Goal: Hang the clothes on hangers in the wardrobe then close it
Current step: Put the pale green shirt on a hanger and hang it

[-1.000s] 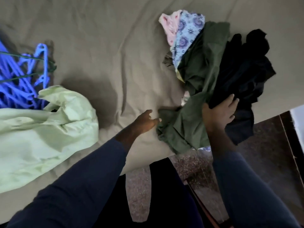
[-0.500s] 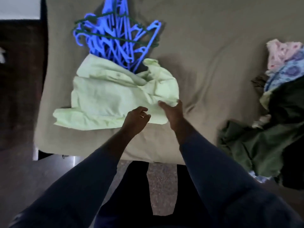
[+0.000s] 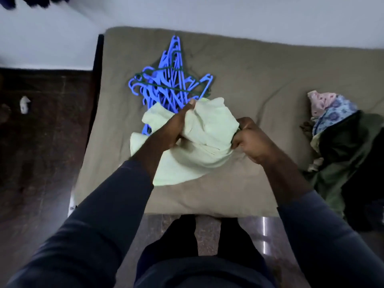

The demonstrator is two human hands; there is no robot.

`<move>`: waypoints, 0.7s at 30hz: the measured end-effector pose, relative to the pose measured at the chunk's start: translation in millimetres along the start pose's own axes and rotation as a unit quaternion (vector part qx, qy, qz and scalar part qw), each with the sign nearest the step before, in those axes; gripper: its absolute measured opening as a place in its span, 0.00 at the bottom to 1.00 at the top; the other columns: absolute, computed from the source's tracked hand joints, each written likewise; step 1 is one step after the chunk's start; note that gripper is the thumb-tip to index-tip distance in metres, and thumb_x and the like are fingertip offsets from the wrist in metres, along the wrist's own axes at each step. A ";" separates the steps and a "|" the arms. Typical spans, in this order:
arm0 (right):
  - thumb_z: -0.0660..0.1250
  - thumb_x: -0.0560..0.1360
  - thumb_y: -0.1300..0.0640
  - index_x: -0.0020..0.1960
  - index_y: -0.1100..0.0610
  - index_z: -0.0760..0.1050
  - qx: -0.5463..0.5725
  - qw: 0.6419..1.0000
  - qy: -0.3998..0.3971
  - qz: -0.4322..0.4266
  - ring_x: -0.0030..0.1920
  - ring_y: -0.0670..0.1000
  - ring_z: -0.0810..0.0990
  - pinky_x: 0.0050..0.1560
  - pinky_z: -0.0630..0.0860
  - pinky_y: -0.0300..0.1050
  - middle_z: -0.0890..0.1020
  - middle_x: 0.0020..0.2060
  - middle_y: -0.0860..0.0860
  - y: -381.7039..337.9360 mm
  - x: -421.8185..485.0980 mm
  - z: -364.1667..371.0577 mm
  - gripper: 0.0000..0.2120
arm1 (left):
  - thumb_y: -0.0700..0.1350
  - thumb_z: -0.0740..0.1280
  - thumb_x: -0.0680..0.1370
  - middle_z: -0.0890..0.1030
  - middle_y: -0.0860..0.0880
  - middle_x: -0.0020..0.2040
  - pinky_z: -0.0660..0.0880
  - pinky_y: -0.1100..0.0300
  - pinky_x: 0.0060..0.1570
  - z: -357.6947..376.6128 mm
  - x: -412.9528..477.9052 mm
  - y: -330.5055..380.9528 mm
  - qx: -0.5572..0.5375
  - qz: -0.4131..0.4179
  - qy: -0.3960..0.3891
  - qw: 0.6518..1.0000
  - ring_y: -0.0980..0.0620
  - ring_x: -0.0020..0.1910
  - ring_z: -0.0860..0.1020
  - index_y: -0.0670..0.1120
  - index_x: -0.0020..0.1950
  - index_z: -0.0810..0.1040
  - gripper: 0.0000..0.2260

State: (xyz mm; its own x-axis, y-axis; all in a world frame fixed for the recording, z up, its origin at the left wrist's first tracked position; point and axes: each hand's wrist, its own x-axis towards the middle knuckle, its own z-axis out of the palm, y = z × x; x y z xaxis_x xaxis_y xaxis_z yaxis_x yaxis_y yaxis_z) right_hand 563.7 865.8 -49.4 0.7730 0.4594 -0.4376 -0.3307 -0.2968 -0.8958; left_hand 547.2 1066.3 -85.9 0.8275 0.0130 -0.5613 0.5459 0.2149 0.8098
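The khaki-sheeted bed (image 3: pixel 259 75) carries everything. My crumpled pale green cotton garment (image 3: pixel 209 129) is lifted off it near the front edge, just before the tangled blue plastic hangers (image 3: pixel 166 88), keeping one within reach. My left hand (image 3: pixel 174 129) and right hand (image 3: pixel 251 140) each clutch bunched fabric, probably to find its shoulders.

Your view is dim. The white wall (image 3: pixel 228 13) smears with motion blur, the dark brown floor (image 3: pixel 41 142) sinks into shadow, the pale green cloth garment (image 3: pixel 207 129) catches most light, and the olive-sheeted bed (image 3: pixel 249 80) bows at the borders.
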 end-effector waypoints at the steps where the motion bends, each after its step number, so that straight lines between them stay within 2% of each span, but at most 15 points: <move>1: 0.59 0.50 0.68 0.25 0.58 0.77 0.013 1.000 0.021 -0.009 0.31 0.47 0.72 0.32 0.62 0.41 0.75 0.26 0.49 -11.9 -10.2 -5.4 0.11 | 0.57 0.66 0.76 0.85 0.53 0.49 0.78 0.63 0.45 7.0 -9.7 10.2 -0.038 -0.022 -0.046 0.998 0.57 0.48 0.83 0.49 0.55 0.81 0.15; 3: 0.58 0.51 0.68 0.28 0.62 0.77 0.036 0.995 0.094 -0.021 0.35 0.51 0.74 0.34 0.65 0.42 0.79 0.32 0.53 -27.0 -26.1 -20.3 0.11 | 0.51 0.61 0.81 0.85 0.50 0.39 0.79 0.64 0.36 26.3 -27.4 22.0 -0.028 -0.058 -0.126 0.990 0.56 0.37 0.83 0.45 0.45 0.84 0.15; 4: 0.58 0.53 0.68 0.30 0.61 0.79 0.041 0.988 0.144 -0.026 0.36 0.51 0.76 0.35 0.69 0.42 0.82 0.34 0.54 -29.5 -32.1 -29.7 0.12 | 0.48 0.60 0.82 0.84 0.51 0.35 0.78 0.64 0.35 40.3 -33.5 25.7 -0.011 -0.067 -0.155 0.986 0.57 0.33 0.82 0.45 0.37 0.85 0.19; 5: 0.59 0.57 0.66 0.34 0.60 0.81 0.032 0.979 0.201 -0.022 0.38 0.51 0.78 0.38 0.73 0.42 0.84 0.35 0.53 -30.6 -38.4 -40.3 0.13 | 0.46 0.62 0.81 0.84 0.51 0.36 0.77 0.63 0.39 58.5 -42.0 34.1 0.018 -0.061 -0.182 0.981 0.57 0.34 0.82 0.47 0.36 0.86 0.18; 7: 0.60 0.63 0.60 0.39 0.60 0.80 -0.054 0.941 0.334 -0.017 0.42 0.52 0.78 0.43 0.75 0.47 0.82 0.38 0.52 -33.5 -53.3 -59.3 0.11 | 0.46 0.66 0.79 0.85 0.50 0.47 0.76 0.57 0.52 93.6 -46.5 46.8 0.111 0.029 -0.145 0.983 0.53 0.47 0.82 0.51 0.48 0.86 0.08; 9: 0.62 0.68 0.53 0.50 0.58 0.78 -0.135 0.864 0.484 -0.043 0.48 0.52 0.79 0.52 0.77 0.49 0.81 0.48 0.53 -41.2 -79.4 -72.1 0.14 | 0.48 0.66 0.79 0.82 0.48 0.59 0.73 0.52 0.63 129.9 -48.4 57.5 0.180 0.107 -0.065 0.976 0.47 0.59 0.79 0.50 0.65 0.79 0.15; 10: 0.65 0.71 0.49 0.56 0.57 0.77 -0.102 0.848 0.515 -0.071 0.51 0.49 0.79 0.55 0.77 0.46 0.81 0.53 0.53 -47.1 -94.1 -72.7 0.17 | 0.50 0.65 0.79 0.80 0.47 0.62 0.72 0.51 0.65 147.4 -52.9 64.2 0.221 0.162 -0.023 0.962 0.46 0.62 0.78 0.49 0.70 0.74 0.19; 12: 0.69 0.74 0.43 0.63 0.54 0.74 -0.029 0.869 0.474 -0.138 0.56 0.43 0.79 0.56 0.76 0.38 0.80 0.59 0.50 -55.1 -117.1 -66.2 0.22 | 0.53 0.60 0.80 0.80 0.45 0.62 0.72 0.51 0.64 172.5 -60.0 71.9 0.322 0.243 0.025 0.915 0.44 0.62 0.77 0.51 0.73 0.70 0.21; 13: 0.70 0.73 0.40 0.65 0.49 0.71 -0.041 0.884 0.436 -0.166 0.60 0.42 0.77 0.59 0.74 0.38 0.78 0.61 0.47 -57.9 -126.0 -62.1 0.24 | 0.55 0.58 0.80 0.81 0.45 0.59 0.73 0.51 0.62 180.1 -63.7 76.3 0.355 0.257 0.019 0.899 0.43 0.59 0.78 0.53 0.71 0.70 0.20; 15: 0.75 0.68 0.36 0.71 0.42 0.64 -0.083 0.909 0.369 -0.175 0.67 0.41 0.72 0.66 0.70 0.37 0.74 0.66 0.42 -58.9 -137.1 -64.1 0.36 | 0.58 0.56 0.81 0.81 0.45 0.53 0.76 0.50 0.57 191.5 -73.8 91.3 0.361 0.233 -0.048 0.902 0.42 0.53 0.80 0.56 0.64 0.73 0.16; 17: 0.79 0.66 0.39 0.77 0.50 0.61 -0.114 0.927 0.325 -0.148 0.68 0.43 0.71 0.67 0.69 0.36 0.73 0.69 0.46 -58.2 -141.1 -75.0 0.47 | 0.57 0.55 0.83 0.82 0.42 0.52 0.79 0.51 0.51 196.3 -79.3 106.2 0.379 0.202 -0.099 0.898 0.40 0.51 0.82 0.51 0.62 0.74 0.15; 19: 0.80 0.63 0.39 0.74 0.56 0.66 -0.238 0.907 0.325 -0.119 0.66 0.51 0.74 0.67 0.71 0.46 0.75 0.66 0.53 -54.2 -139.8 -89.0 0.47 | 0.57 0.54 0.84 0.83 0.40 0.48 0.80 0.47 0.52 195.9 -85.4 125.7 0.299 0.142 -0.094 0.939 0.39 0.48 0.83 0.47 0.51 0.77 0.18; 20: 0.77 0.60 0.35 0.73 0.55 0.68 -0.294 0.895 0.320 -0.103 0.66 0.54 0.73 0.68 0.70 0.50 0.74 0.66 0.54 -52.1 -138.7 -92.6 0.48 | 0.59 0.54 0.83 0.83 0.41 0.47 0.80 0.45 0.54 194.6 -85.1 134.9 0.235 0.118 -0.088 0.961 0.40 0.48 0.83 0.47 0.48 0.75 0.18; 21: 0.75 0.58 0.31 0.74 0.53 0.67 -0.314 0.892 0.313 -0.088 0.67 0.53 0.71 0.69 0.69 0.50 0.73 0.66 0.54 -53.1 -139.3 -91.2 0.50 | 0.60 0.55 0.82 0.82 0.42 0.48 0.79 0.44 0.55 194.2 -87.3 143.2 0.190 0.103 -0.088 0.973 0.42 0.49 0.82 0.45 0.49 0.75 0.20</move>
State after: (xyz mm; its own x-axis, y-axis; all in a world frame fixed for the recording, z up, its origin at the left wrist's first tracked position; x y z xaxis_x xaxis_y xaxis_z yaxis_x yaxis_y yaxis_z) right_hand 522.9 741.2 66.2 0.9989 0.0464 0.0112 0.0428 -0.7675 -0.6396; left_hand 578.6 906.3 112.2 0.9160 -0.1561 -0.3697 0.3478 -0.1505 0.9254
